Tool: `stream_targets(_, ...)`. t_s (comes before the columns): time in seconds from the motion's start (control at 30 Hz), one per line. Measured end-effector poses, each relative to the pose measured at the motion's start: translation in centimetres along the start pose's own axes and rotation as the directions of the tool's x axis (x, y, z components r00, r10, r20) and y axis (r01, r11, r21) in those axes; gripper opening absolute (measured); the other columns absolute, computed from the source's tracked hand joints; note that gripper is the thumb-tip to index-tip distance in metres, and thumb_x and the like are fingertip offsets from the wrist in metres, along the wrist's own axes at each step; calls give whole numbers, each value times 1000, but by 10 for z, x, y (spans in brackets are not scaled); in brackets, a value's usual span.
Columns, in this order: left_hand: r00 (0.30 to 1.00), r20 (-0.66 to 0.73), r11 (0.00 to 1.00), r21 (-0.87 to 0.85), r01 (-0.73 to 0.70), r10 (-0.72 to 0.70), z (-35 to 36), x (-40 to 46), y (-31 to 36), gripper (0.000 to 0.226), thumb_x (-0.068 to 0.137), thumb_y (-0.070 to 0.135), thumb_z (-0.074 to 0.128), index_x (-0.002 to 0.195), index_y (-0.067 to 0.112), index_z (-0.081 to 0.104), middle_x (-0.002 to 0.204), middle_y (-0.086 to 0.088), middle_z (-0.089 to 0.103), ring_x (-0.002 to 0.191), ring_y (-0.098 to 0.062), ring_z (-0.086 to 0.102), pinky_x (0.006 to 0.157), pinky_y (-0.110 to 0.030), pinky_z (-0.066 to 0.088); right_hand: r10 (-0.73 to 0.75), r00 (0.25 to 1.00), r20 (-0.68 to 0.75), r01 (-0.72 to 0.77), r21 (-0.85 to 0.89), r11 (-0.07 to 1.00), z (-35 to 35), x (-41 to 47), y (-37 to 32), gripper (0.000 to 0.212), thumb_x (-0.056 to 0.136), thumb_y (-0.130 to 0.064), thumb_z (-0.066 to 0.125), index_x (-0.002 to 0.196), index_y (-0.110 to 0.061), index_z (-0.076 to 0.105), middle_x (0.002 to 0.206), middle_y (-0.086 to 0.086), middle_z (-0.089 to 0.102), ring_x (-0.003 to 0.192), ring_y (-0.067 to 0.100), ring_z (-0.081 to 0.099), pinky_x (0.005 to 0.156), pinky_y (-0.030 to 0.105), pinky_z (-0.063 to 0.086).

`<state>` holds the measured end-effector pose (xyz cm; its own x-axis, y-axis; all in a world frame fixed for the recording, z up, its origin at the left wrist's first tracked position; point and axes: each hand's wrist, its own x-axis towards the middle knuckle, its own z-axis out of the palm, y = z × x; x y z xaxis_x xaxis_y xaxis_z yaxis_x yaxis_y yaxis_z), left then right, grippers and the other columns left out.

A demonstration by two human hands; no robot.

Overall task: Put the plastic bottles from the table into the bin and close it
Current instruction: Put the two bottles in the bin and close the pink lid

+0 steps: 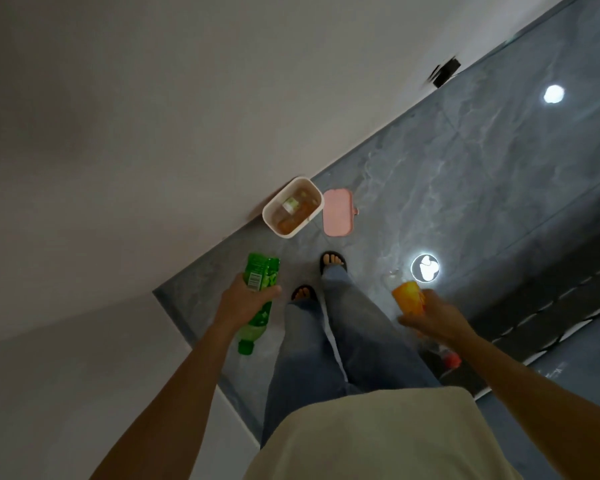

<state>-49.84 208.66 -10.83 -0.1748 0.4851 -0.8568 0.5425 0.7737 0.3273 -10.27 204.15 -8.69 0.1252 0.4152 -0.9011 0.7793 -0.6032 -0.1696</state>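
A small white bin (270, 221) stands open on the floor against the wall, ahead of my feet. Inside it lies at least one bottle (293, 210) with an orange-brown look. Its pink lid (337, 213) lies flat on the floor just right of the bin. My left hand (245, 301) grips a green plastic bottle (258, 299), cap pointing back toward me. My right hand (430, 318) holds an orange plastic bottle (409, 297) with a red cap showing below my wrist. Both hands hang at about waist height, short of the bin.
A white wall (153, 133) runs along the left, with a corner jutting out near my left arm. The floor (465, 188) is glossy grey marble tile with bright lamp reflections. A dark object (445, 72) sits by the wall farther off. My sandalled feet (331, 261) stand behind the bin.
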Motion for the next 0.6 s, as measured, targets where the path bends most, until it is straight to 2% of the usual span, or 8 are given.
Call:
stream_targets(0.13, 998, 3, 998, -16, 59, -59, 4, 30, 12, 77, 61, 72, 79, 119, 24, 65, 107, -1, 74, 90, -16, 72, 68, -28, 52, -182, 983, 24, 183, -186, 965, -15, 48, -55, 83, 76, -48, 79, 141, -16, 38, 130, 13, 60, 111, 30, 63, 91, 42, 50)
stream_targets(0.2, 997, -6, 997, -27, 73, -73, 4, 46, 19, 75, 60, 71, 80, 117, 25, 64, 105, 1, 73, 87, -14, 71, 64, -26, 50, -251, 967, 37, 253, -231, 940, -15, 73, -84, 83, 76, -48, 79, 141, -17, 37, 131, 12, 59, 111, 30, 63, 92, 43, 51)
stream_targets(0.27, 996, -19, 996, -39, 83, -84, 6, 68, 24, 75, 57, 69, 80, 116, 27, 61, 100, 4, 70, 83, -10, 68, 62, -26, 48, -319, 947, 38, 317, -261, 912, -10, 104, -112, 79, 77, -46, 76, 139, -16, 37, 130, 12, 59, 109, 29, 64, 86, 38, 51)
stream_targets(0.37, 995, -59, 995, -72, 73, -78, 14, 119, 29, 82, 51, 70, 76, 118, 26, 60, 100, 5, 70, 86, -12, 68, 70, -30, 51, -416, 909, 21, 402, -305, 864, 6, 162, -148, 75, 80, -46, 71, 139, -16, 36, 128, 11, 60, 105, 29, 65, 83, 37, 52)
stream_targets(0.47, 994, -98, 996, -86, 32, -41, 29, 183, 27, 78, 49, 68, 74, 115, 29, 61, 99, 5, 71, 86, -12, 69, 69, -30, 52, -477, 879, -22, 431, -394, 812, 29, 231, -174, 77, 76, -51, 69, 137, -19, 35, 123, 8, 60, 98, 29, 65, 76, 39, 51)
stream_targets(0.53, 994, -110, 994, -105, 0, -12, 40, 228, 19, 73, 50, 65, 75, 111, 26, 63, 99, 0, 74, 88, -19, 73, 80, -41, 60, -542, 839, -50, 466, -449, 762, 46, 281, -190, 77, 76, -55, 65, 138, -21, 33, 122, 6, 60, 91, 25, 63, 69, 34, 46)
stream_targets(0.6, 992, -126, 993, -113, -23, 9, 50, 269, 10, 71, 51, 63, 77, 110, 26, 63, 98, -1, 74, 88, -22, 74, 87, -48, 61, -624, 779, -54, 521, -498, 693, 62, 331, -204, 77, 78, -52, 62, 142, -20, 33, 131, 7, 57, 94, 25, 64, 68, 34, 46)
